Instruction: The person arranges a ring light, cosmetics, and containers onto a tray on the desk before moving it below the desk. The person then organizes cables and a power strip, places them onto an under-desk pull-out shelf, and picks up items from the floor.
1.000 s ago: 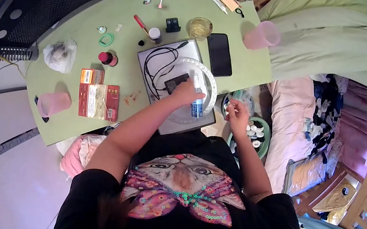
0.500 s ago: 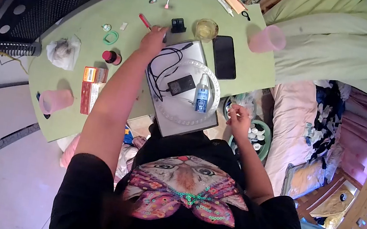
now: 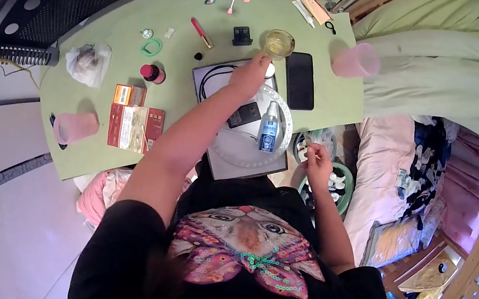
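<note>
My left hand (image 3: 250,76) is closed on a small jar with a white lid (image 3: 270,70), above the upper edge of a grey-white box (image 3: 246,174). On that box lies a round clear tray (image 3: 288,126) with a beaded rim. A blue spray bottle (image 3: 268,130) lies in the tray, beside a black adapter (image 3: 246,116) with a black cable (image 3: 208,79) partly hidden under my left forearm. My right hand (image 3: 318,161) hangs past the table's edge, its fingers pinched together; anything between them is too small to make out.
Near my left hand are a glass of yellowish liquid (image 3: 279,45), a phone (image 3: 300,81) and a black stand (image 3: 242,36). Pink cups (image 3: 357,61) stand at both sides. Red packets (image 3: 135,128) and a red-capped bottle (image 3: 152,73) lie left. A green basin (image 3: 344,189) is below right.
My left hand let go of the spray bottle, reached to the white-lidded jar by the red pen, and has carried it right, close to the glass. My right hand has barely moved.
</note>
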Action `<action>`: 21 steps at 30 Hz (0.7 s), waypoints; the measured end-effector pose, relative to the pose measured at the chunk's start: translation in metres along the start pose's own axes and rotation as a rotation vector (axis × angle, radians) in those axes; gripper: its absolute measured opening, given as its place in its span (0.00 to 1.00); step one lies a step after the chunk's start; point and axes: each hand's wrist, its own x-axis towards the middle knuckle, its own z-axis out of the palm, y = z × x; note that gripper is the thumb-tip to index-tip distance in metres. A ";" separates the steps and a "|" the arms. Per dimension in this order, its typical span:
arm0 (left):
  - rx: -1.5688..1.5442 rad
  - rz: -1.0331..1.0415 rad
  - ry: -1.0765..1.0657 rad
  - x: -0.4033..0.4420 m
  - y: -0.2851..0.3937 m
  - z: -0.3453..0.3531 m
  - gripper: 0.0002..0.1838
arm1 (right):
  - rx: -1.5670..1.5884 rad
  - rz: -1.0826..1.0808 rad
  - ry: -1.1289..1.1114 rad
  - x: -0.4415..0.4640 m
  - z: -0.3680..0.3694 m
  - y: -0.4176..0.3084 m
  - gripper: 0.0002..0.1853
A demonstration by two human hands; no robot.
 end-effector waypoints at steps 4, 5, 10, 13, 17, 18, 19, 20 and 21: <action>0.251 0.115 0.489 -0.041 -0.024 -0.076 0.33 | 0.030 -0.011 0.052 0.002 -0.011 0.009 0.09; 0.249 -0.057 0.552 -0.055 -0.042 -0.093 0.31 | 0.035 0.004 0.048 0.002 -0.013 0.010 0.09; 0.215 -0.510 0.505 -0.105 -0.157 -0.097 0.26 | 0.054 0.013 0.045 0.000 -0.007 0.015 0.09; 0.195 -0.430 0.430 -0.109 -0.139 -0.104 0.21 | 0.037 -0.003 -0.014 0.002 0.001 0.008 0.09; -0.147 -0.166 0.611 -0.096 -0.074 -0.131 0.20 | 0.042 -0.049 -0.058 0.009 0.003 0.005 0.09; -0.251 -0.124 0.556 -0.092 -0.055 -0.134 0.21 | 0.043 -0.057 -0.060 0.008 0.003 0.006 0.09; -0.294 -0.057 0.435 -0.087 -0.045 -0.126 0.21 | 0.042 -0.059 -0.066 0.008 0.004 0.006 0.09; -0.334 0.012 0.314 -0.081 -0.039 -0.117 0.21 | 0.040 -0.045 -0.061 0.008 0.005 0.005 0.09; -0.231 0.030 0.229 -0.075 -0.037 -0.104 0.22 | 0.039 -0.030 -0.055 0.008 0.006 0.005 0.09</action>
